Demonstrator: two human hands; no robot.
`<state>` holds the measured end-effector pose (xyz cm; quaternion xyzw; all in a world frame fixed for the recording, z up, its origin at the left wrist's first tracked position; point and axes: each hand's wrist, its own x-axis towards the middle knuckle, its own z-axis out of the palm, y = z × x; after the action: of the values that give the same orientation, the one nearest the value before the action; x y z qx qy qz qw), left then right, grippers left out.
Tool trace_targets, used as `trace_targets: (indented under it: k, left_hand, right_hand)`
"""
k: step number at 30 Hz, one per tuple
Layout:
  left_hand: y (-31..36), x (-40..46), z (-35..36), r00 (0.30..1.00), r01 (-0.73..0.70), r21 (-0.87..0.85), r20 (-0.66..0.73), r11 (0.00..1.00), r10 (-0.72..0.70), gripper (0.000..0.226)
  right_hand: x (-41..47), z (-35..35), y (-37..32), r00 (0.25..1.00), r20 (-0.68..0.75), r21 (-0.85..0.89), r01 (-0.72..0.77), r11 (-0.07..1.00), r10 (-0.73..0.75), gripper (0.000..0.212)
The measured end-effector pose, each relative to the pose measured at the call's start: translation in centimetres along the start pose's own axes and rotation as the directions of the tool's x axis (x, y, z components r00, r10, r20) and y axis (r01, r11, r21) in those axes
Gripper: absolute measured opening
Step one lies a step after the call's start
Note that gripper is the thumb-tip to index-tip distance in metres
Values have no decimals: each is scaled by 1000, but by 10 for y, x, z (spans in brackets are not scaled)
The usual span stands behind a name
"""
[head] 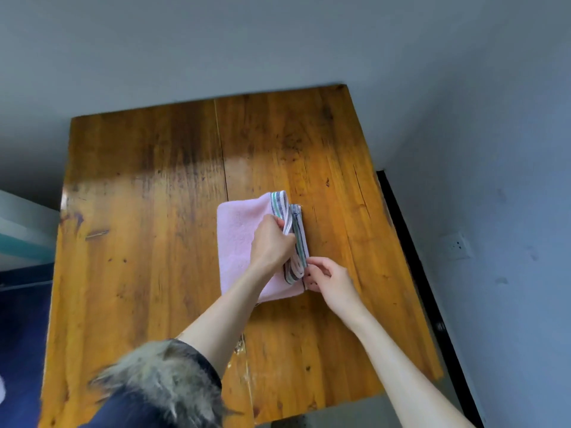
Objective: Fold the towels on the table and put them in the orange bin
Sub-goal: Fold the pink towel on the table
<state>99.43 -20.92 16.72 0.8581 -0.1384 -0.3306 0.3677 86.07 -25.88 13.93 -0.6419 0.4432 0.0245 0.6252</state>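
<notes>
A pink towel (pixel 238 239) with striped grey, green and white borders lies partly folded on the wooden table (pixel 139 211), right of the middle. My left hand (pixel 272 242) reaches across it and grips the upper striped edge, fingers curled round the fabric. My right hand (pixel 327 278) pinches the striped border at the towel's near right corner. The two striped edges lie almost one over the other along the towel's right side. No orange bin is in view.
The table's right edge runs beside a black strip (pixel 417 273) and a grey wall with a socket (pixel 454 245). A fur-trimmed dark sleeve (pixel 160 387) fills the lower left. Something blue and teal (pixel 21 236) stands left of the table.
</notes>
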Motion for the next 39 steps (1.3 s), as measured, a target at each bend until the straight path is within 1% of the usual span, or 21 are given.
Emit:
trace_targets:
  k: [4, 9, 11, 14, 16, 17, 18, 19, 20, 21, 22, 23, 24, 26, 29, 31, 33, 34, 35, 37, 39]
  left_hand:
    - [-11, 6, 22, 997, -38, 98, -59, 995, 43, 15]
    - [-22, 2, 35, 979, -165, 43, -112, 985, 168, 16]
    - [-29, 2, 39, 978, -182, 76, -86, 980, 188, 17]
    - [-32, 3, 39, 984, -175, 93, -27, 980, 178, 22]
    - [-32, 0, 34, 980, -192, 71, -34, 979, 195, 23]
    - [-33, -4, 29, 972, -223, 79, -57, 972, 228, 23]
    - [-37, -8, 24, 953, -275, 126, -95, 953, 287, 24]
    - [-42, -12, 18, 923, -327, 225, -132, 918, 362, 26]
    - [-48, -15, 11, 884, -366, 365, -151, 856, 443, 28]
    - [-55, -16, 4, 846, -383, 508, -142, 771, 514, 31]
    - [-63, -15, -2, 829, -384, 614, -100, 690, 551, 32]
    - [-71, -15, -6, 830, -389, 676, -38, 626, 557, 35]
    - [-78, -14, -8, 838, -400, 709, 27, 581, 545, 41]
    - [-92, -13, -10, 861, -410, 738, 119, 536, 495, 54]
    - [-102, -11, -9, 872, -413, 751, 164, 515, 461, 66]
    - [-103, -9, -9, 874, -419, 756, 185, 503, 450, 70]
    - [-103, -8, -10, 877, -417, 752, 186, 510, 443, 72]
    - [-103, -8, -10, 879, -417, 743, 182, 524, 441, 71]
    - [-102, -9, -11, 878, -423, 724, 177, 545, 445, 68]
    - [-99, -10, -13, 854, -463, 678, 169, 571, 492, 58]
    - [-95, -7, -16, 813, -502, 654, 134, 565, 567, 50]
  right_hand:
    - [5, -5, 7, 999, 39, 91, -20, 996, 17, 29]
    - [12, -7, 12, 997, 63, 127, -44, 991, 36, 29]
    - [14, -7, 10, 997, 66, 144, -56, 988, 47, 26]
    - [22, -8, 3, 996, 32, 128, -89, 988, 86, 32]
    - [28, -8, -4, 997, 24, 95, -79, 992, 77, 37]
    - [32, -7, -7, 998, 27, 88, -60, 994, 58, 38]
    - [35, -5, -12, 999, 25, 77, -37, 996, 35, 37]
    - [39, -3, -17, 1000, 18, 57, -14, 998, 13, 36]
    - [43, -1, -23, 1000, 5, 38, 7, 999, -7, 35]
    - [49, 1, -29, 1000, -8, 25, 24, 999, -24, 33]
    - [55, 4, -34, 999, -18, 16, 41, 999, -40, 31]
    - [61, 7, -40, 998, -30, 2, 58, 998, -58, 29]
    - [68, 10, -46, 996, -45, -14, 75, 997, -76, 27]
    - [80, 15, -54, 991, -80, -37, 100, 994, -103, 22]
    - [93, 18, -55, 989, -110, 23, 101, 995, -98, 16]
    - [92, 21, -51, 983, -152, 16, 102, 995, -99, 24]
    - [82, 25, -43, 952, -253, -131, 144, 981, -174, 36]
    - [74, 27, -37, 921, -296, -258, 180, 949, -255, 40]
    - [65, 31, -32, 880, -306, -398, 227, 889, -362, 43]
    - [47, 38, -20, 797, -217, -631, 327, 704, -564, 48]
    - [38, 43, -8, 731, -84, -746, 405, 529, -677, 52]
